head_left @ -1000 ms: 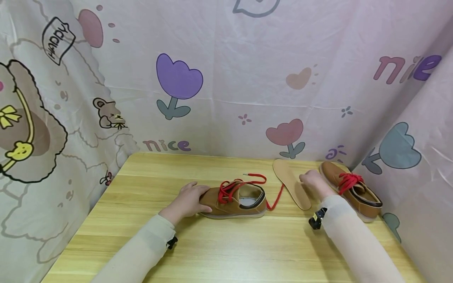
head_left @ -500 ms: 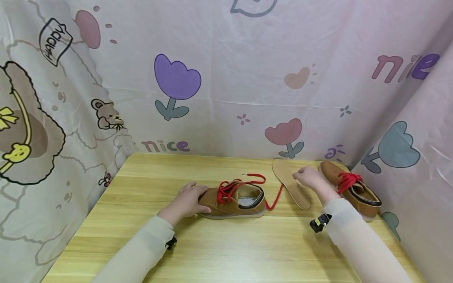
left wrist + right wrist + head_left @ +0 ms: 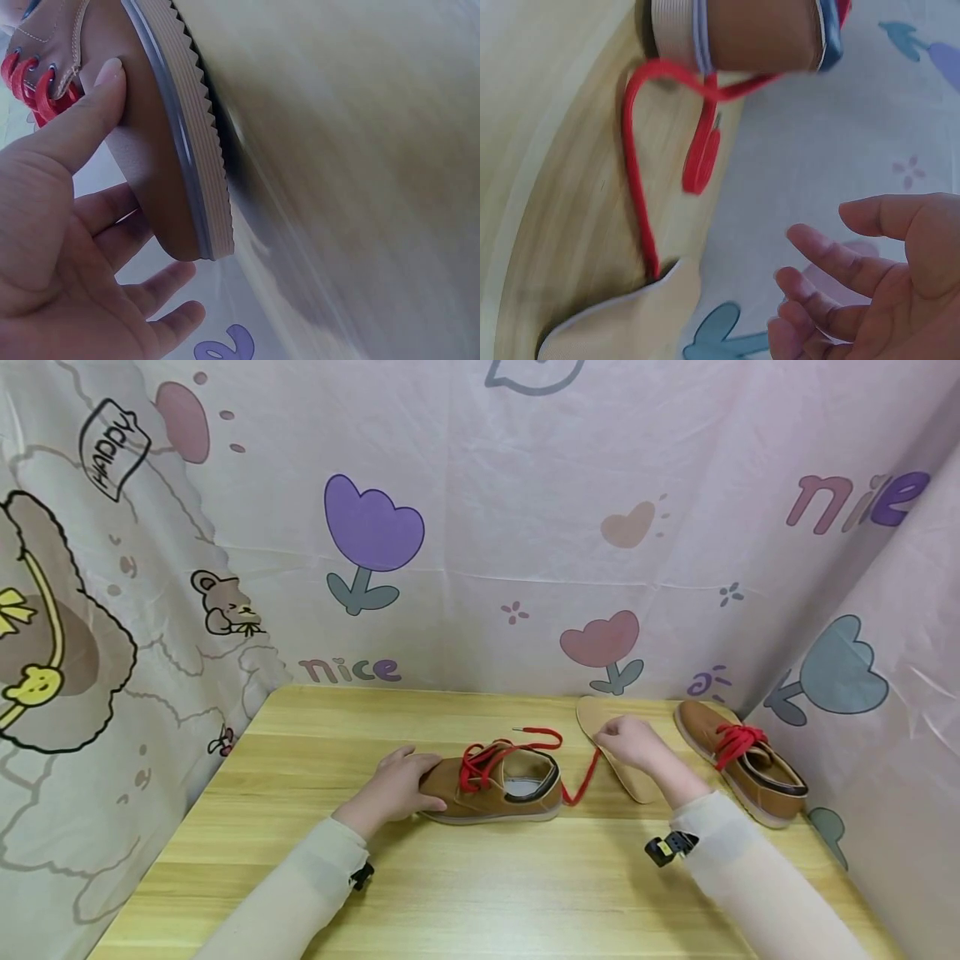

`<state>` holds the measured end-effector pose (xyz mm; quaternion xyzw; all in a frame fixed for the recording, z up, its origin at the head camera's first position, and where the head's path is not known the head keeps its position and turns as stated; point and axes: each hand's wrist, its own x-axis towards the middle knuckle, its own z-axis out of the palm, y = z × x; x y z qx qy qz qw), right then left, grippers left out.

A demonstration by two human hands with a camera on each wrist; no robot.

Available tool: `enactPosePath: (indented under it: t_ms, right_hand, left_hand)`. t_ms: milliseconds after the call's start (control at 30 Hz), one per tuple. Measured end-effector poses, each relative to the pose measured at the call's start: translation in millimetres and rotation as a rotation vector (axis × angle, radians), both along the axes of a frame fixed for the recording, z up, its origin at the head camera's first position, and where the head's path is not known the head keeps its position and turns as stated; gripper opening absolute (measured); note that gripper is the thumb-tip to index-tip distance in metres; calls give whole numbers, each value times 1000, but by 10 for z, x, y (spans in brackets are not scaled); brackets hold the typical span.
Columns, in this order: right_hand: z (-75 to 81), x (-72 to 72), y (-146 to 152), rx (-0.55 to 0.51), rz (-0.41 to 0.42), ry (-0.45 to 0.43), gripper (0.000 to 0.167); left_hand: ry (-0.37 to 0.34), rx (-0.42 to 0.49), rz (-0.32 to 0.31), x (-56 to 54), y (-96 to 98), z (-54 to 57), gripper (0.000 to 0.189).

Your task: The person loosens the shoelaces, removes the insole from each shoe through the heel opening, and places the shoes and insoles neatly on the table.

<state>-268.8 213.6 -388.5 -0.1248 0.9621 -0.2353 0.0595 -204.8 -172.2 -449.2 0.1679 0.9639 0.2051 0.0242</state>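
Observation:
A brown shoe (image 3: pixel 487 793) with red laces (image 3: pixel 480 764) sits sideways on the table, its toe to the left. My left hand (image 3: pixel 396 785) grips that toe, with the thumb (image 3: pixel 105 97) on one side and fingers on the other, as the left wrist view shows. A tan insole (image 3: pixel 626 772) lies to the right of the shoe, and one red lace end runs to its edge. Above the insole hovers my right hand (image 3: pixel 633 743); the right wrist view shows its fingers (image 3: pixel 832 262) loosely bent and holding nothing.
A second brown shoe (image 3: pixel 750 772), its red laces tied, stands at the table's right edge. The wooden table (image 3: pixel 495 893) meets a printed curtain (image 3: pixel 480 527) at the back and on both sides.
My right hand has moved left from beside the second shoe to above the insole. The left hand keeps its grip on the shoe's toe.

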Motion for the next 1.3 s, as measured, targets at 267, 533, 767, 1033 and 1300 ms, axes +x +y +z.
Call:
enactPosePath:
  t_ms: [267, 533, 767, 1033, 1300]
  right_hand:
    - [85, 131, -222, -30, 58, 17, 29]
    - [-8, 185, -422, -56, 123, 7, 24]
    - [-95, 243, -506, -70, 145, -30, 20]
    - [-91, 283, -510, -60, 161, -34, 19]
    - [-81, 347, -494, -44, 185, -19, 17]
  left_hand:
    - [-7, 2, 3, -12, 5, 10, 78]
    - [-11, 6, 8, -2, -18, 0, 78]
    - [-16, 11, 6, -8, 6, -6, 78]
    - [-48, 49, 3, -78, -22, -59, 81]
    - [-35, 77, -42, -239, -82, -83, 81]
